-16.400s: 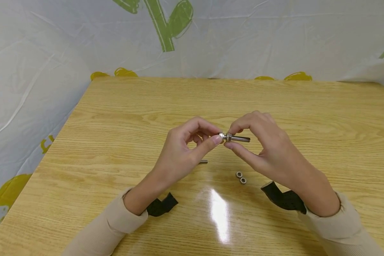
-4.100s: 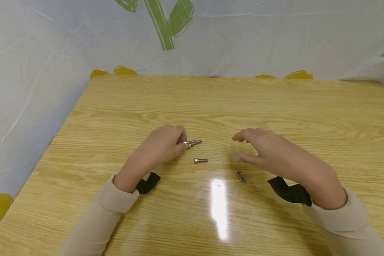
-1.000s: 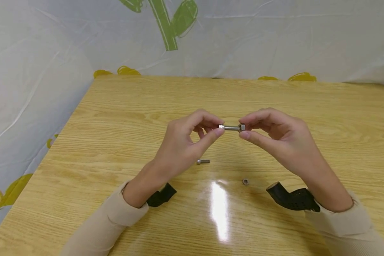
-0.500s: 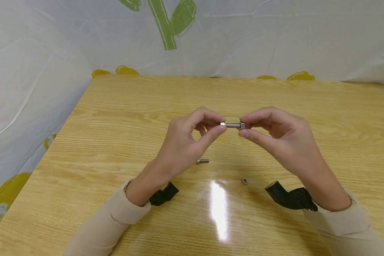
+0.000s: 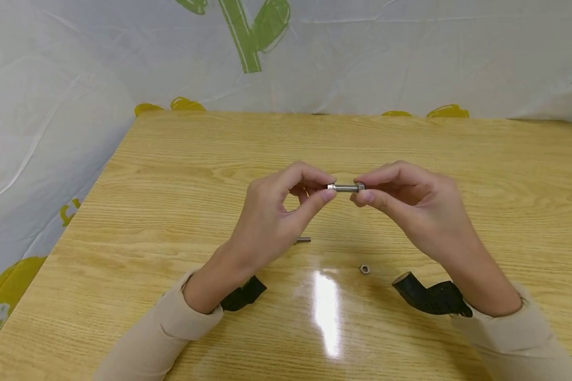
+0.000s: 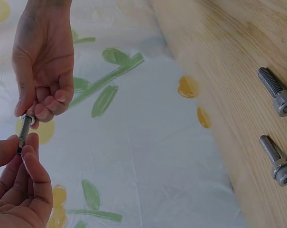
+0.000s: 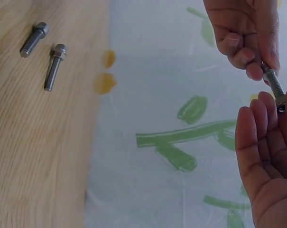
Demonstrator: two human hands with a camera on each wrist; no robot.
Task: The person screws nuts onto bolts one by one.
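Bolt (image 5: pixel 347 189) is held above the tabletop (image 5: pixel 171 159), and I see its long axis running left to right, between the left hand (image 5: pixel 267 217) pinching its head (image 5: pixel 331 187) and the right hand (image 5: pixel 431 211) pinching the nut (image 5: pixel 361 186), neither being nearer.

We've got three bolts (image 5: pixel 347 188) (image 6: pixel 275 89) (image 6: pixel 276 158): one mid-frame in the head view, two far right in the left wrist view. Three nuts (image 5: pixel 364 269) (image 5: pixel 361 186) (image 7: pixel 58 55) too, just one loose, lower right of centre. Plus two hands (image 5: pixel 276 219) (image 5: pixel 410 206), two black wrist pieces (image 5: pixel 245 294) (image 5: pixel 426 297), one table (image 5: pixel 219 148).
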